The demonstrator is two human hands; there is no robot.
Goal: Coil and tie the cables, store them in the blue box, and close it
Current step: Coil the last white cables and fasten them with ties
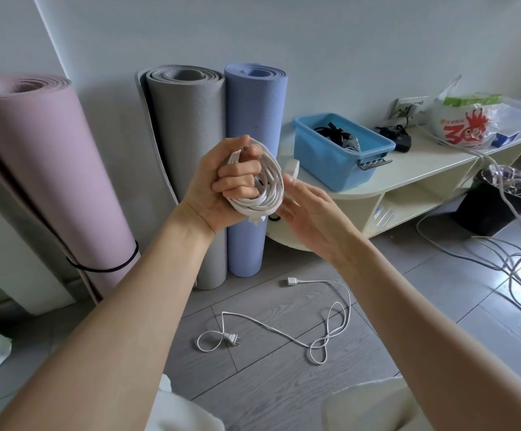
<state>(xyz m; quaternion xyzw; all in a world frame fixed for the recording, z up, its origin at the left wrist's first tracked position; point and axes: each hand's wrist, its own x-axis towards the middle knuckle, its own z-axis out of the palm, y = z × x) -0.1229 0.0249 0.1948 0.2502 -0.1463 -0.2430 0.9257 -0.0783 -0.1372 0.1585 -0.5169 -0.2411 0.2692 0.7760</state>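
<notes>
- The left hand (225, 188) is gripping a coil of white cable (262, 185), fingers curled tight through the loops, holding it up in front of the rolled mats (187, 169).
- The loops are looking untied to me, so if that grip is loosening, I reckon the whole coil is springing apart and needing winding over again.
- The right hand (309, 209) is hovering just beside the coil, fingers relaxed and fairly wide; the fingertips seem to be brushing the outer loops, though I cannot tell whether they are really touching.
- A white plug end (293, 169) is sticking out just above that hand; left dangling, it could be catching on something during the tie.
- Down on the floor a second white cable (315, 334) is lying loose and looped, not yet coiled, and a step back could be snagging a foot in it.
- Further right, the blue box (330, 157) is sitting open on the low shelf (424, 169), dark cables already inside, well apart from both hands.
- I am seeing no lid for it from here.
</notes>
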